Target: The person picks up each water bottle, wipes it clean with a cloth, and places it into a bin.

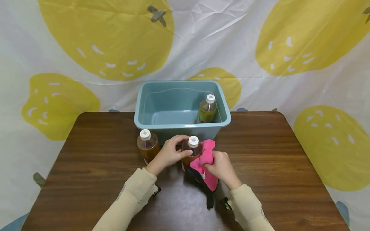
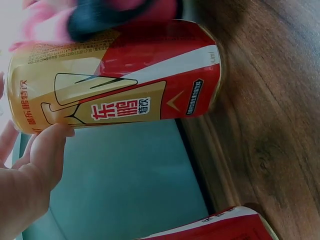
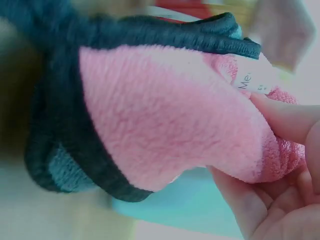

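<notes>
My left hand (image 1: 170, 152) grips a bottle (image 2: 150, 85) around its upper part, thumb on the near side. The bottle stands upright on the table in front of the bin, with a white cap and a red and gold label. With thumb and fingers my right hand (image 1: 222, 165) pinches a pink cloth (image 3: 165, 115) that has dark edging and a small white tag. The cloth lies against the bottle's right side, its lower end hanging toward the table. A second white-capped bottle (image 1: 148, 147) stands to the left, near my left forearm.
Behind the bottles is a blue-green plastic bin (image 1: 182, 126), with another bottle (image 1: 207, 110) upright in its right end. The brown wooden table (image 1: 110, 173) reaches back to a hanging white curtain (image 1: 214, 41) with yellow fruit prints.
</notes>
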Action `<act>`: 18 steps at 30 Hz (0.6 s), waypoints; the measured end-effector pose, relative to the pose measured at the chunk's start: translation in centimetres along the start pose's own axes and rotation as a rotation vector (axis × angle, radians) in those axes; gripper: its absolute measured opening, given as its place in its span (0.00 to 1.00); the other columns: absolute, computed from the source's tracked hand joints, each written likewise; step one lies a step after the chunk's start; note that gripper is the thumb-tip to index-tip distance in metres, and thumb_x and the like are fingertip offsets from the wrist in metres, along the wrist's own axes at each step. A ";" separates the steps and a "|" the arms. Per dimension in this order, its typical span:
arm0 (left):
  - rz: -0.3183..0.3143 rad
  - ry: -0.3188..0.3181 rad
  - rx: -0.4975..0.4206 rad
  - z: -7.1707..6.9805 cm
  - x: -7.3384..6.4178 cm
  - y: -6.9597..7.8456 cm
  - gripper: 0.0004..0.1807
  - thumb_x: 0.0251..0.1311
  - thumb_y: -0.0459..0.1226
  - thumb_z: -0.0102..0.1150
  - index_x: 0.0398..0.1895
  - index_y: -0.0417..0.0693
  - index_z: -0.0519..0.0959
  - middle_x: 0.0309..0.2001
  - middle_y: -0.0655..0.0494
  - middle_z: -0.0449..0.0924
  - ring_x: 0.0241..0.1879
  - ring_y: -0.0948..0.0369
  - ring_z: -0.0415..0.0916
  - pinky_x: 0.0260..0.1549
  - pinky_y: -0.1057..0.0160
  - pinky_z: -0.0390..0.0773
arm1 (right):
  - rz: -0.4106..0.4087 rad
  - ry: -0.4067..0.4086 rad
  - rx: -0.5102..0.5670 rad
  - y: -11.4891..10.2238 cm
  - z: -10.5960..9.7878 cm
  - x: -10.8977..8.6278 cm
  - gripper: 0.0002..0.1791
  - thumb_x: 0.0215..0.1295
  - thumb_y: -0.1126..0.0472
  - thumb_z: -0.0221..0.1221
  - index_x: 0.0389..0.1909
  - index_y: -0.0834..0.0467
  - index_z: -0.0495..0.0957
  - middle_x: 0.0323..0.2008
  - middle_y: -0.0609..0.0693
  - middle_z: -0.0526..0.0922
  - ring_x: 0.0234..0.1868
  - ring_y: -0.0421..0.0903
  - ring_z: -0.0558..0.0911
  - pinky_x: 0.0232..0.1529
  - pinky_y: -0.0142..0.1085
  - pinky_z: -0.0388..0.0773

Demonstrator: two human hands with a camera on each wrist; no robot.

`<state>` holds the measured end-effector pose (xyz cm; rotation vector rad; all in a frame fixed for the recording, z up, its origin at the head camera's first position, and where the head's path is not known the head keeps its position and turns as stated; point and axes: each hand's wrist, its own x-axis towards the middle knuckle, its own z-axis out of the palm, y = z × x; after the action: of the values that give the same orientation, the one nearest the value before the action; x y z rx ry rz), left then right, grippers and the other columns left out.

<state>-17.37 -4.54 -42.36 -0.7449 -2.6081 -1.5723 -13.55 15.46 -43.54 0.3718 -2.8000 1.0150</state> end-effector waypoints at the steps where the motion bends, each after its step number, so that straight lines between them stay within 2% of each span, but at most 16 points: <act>1: 0.000 -0.001 0.001 0.0 0.0 0.0 0.22 0.46 0.34 0.67 0.47 0.41 0.76 0.43 0.45 0.77 0.43 0.53 0.74 0.37 0.61 0.78 | -0.007 0.006 0.002 -0.5 -0.6 0.1 0.09 0.40 0.68 0.67 0.17 0.61 0.74 0.14 0.49 0.75 0.17 0.40 0.69 0.19 0.31 0.70; 5: 0.001 -0.012 0.011 0.2 0.1 0.1 0.22 0.46 0.35 0.67 0.47 0.42 0.75 0.43 0.46 0.76 0.42 0.54 0.73 0.37 0.61 0.78 | -0.045 0.048 -0.005 -2.2 -2.5 0.7 0.10 0.40 0.67 0.68 0.18 0.61 0.74 0.14 0.48 0.74 0.17 0.41 0.70 0.20 0.32 0.71; 10: -0.004 -0.016 0.028 0.2 0.2 0.0 0.21 0.47 0.33 0.65 0.47 0.42 0.75 0.43 0.46 0.76 0.42 0.54 0.73 0.38 0.59 0.78 | -0.123 0.103 -0.072 -3.3 -3.1 1.4 0.10 0.40 0.66 0.68 0.18 0.60 0.74 0.16 0.49 0.75 0.18 0.43 0.71 0.22 0.35 0.71; 18: 0.000 -0.028 0.020 0.2 0.2 -0.1 0.21 0.47 0.36 0.67 0.46 0.44 0.75 0.41 0.48 0.76 0.40 0.56 0.72 0.36 0.61 0.79 | -0.059 0.140 -0.002 -2.5 -2.1 0.6 0.10 0.39 0.68 0.70 0.19 0.63 0.76 0.16 0.52 0.78 0.18 0.44 0.74 0.23 0.37 0.74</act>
<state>-17.53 -4.32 -42.46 -0.7716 -2.6395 -1.5446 -13.38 14.85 -40.24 0.3662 -2.6500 0.9848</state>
